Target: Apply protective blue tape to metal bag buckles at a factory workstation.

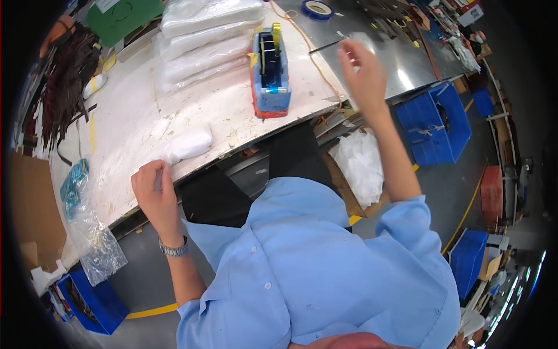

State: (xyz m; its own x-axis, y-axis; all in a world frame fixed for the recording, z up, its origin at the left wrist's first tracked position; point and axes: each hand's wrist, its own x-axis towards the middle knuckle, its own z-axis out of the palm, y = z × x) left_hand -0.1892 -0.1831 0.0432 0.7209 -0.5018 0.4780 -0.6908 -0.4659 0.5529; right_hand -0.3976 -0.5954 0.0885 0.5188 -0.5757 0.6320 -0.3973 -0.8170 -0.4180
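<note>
— What lay on the worktable?
— Stacked clear-wrapped packs at the far side, then a blue tape dispenser near the front edge.
— And the small white pouch?
— It lay flat near the table's front edge, and the left hand pinched its near end.
— The right hand?
— It was raised beyond the dispenser, blurred; I couldn't tell its grip.
</note>
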